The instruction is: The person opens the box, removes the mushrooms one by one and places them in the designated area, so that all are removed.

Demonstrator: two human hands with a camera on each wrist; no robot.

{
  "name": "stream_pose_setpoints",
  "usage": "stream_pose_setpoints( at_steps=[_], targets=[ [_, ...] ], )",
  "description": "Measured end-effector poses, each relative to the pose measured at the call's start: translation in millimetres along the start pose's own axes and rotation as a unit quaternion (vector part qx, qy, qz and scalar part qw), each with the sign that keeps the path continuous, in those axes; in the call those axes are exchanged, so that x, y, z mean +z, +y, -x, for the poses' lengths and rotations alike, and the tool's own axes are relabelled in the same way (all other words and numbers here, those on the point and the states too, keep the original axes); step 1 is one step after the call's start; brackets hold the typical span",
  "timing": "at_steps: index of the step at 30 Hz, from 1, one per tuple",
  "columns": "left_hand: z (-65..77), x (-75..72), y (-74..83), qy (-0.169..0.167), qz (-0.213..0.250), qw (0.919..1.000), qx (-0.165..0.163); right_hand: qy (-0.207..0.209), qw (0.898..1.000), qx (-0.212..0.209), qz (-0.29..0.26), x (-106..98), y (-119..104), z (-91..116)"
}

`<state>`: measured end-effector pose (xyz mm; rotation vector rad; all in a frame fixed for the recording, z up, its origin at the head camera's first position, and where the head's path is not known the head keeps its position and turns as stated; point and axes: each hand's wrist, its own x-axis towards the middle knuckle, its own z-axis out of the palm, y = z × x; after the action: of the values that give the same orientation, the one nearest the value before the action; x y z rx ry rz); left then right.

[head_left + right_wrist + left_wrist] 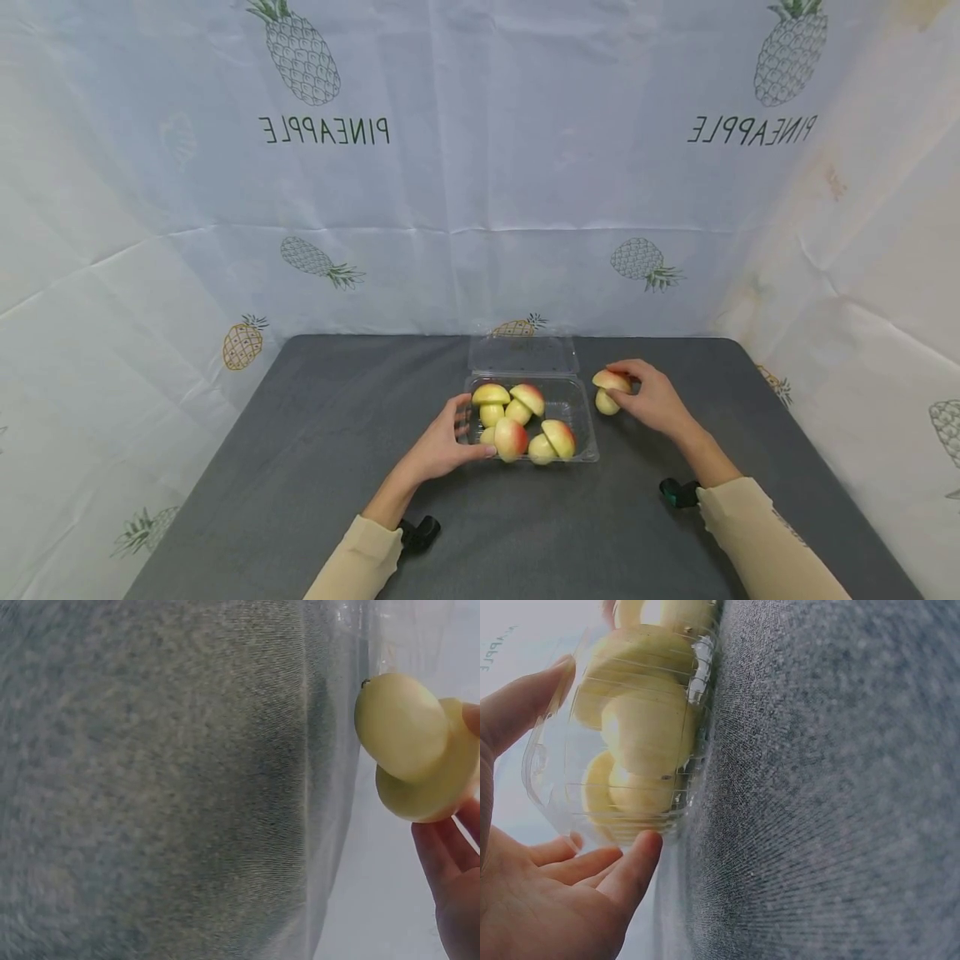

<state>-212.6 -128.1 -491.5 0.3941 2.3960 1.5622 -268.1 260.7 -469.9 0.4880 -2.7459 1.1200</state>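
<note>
A hinged clear plastic box (572, 408), its lid (522, 356) folded back, stands on the dark table. Several mushroom-shaped pieces, yellow with reddish caps, lie inside it; one mushroom-shaped piece (558, 439) is at the front right. My left hand (444, 442) holds the box by its front left corner, thumb at the front and fingers along the left side. To the right of the box, my right hand (647, 398) grips another mushroom-shaped piece (401, 727) by its cap, stem pointing down in the head view. In the right wrist view this piece appears raised off the table.
The dark grey table (360, 400) reaches back to a white cloth (480, 167) printed with pineapples, which also hangs on both sides. Each wrist wears a black band mount, such as the right camera mount (678, 492).
</note>
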Motion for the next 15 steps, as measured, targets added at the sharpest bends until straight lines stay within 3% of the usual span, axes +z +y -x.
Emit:
stream_pose_setpoints(
  at_steps=[15],
  targets=[
    [0.9, 0.5, 1.4, 0.0, 0.001, 1.0, 0.005, -0.008, 1.0, 0.009, 0.004, 9.8, 11.2, -2.9]
  ],
)
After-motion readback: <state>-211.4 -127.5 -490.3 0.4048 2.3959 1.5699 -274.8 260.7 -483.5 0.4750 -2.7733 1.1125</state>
